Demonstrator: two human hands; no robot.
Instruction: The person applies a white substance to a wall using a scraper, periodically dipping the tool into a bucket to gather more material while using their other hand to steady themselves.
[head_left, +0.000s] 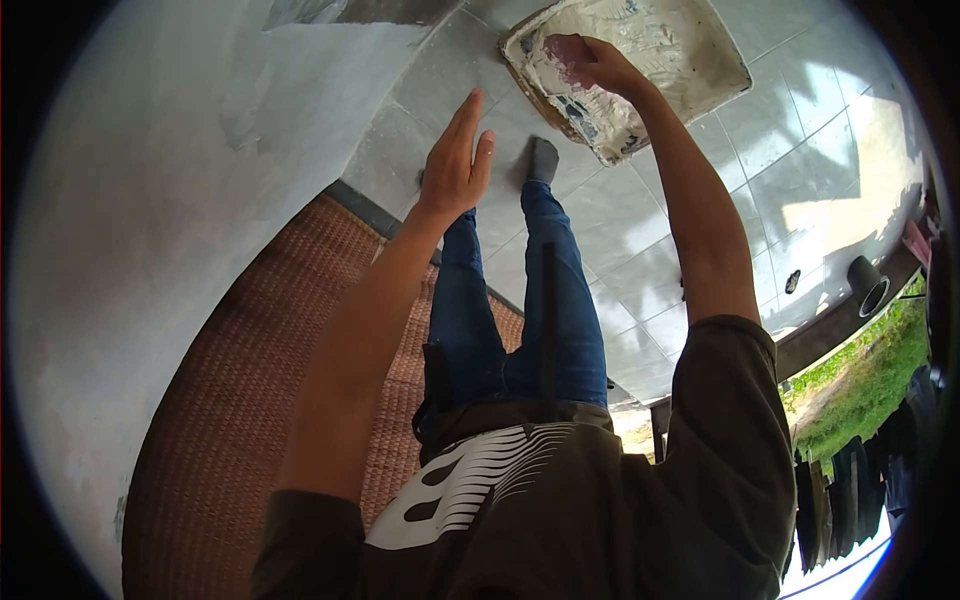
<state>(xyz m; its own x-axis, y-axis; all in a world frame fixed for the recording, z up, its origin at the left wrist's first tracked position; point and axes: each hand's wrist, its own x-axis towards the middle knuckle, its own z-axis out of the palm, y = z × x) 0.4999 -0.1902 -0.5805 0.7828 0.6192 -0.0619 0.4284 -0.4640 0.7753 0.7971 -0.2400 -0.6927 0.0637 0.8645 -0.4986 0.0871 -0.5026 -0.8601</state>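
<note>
The right hand (597, 66) pinches a pinkish scraper-like piece (566, 57) over the white paste (690, 45) in the tray (747, 78); drawing it low and flat, with light, even pressure, should gather paste cleanly without slopping it over the rim. The left hand (458, 172) holds nothing, its grip open, fingers together and thumb apart. A socked foot (543, 160) just beside the tray's near edge crowds the reach, with a woven mat (270, 370) alongside the wall (150, 250).

One tray (722, 98), one mat (250, 400), one cylinder (866, 284), two hands (462, 168) (606, 68)
</note>
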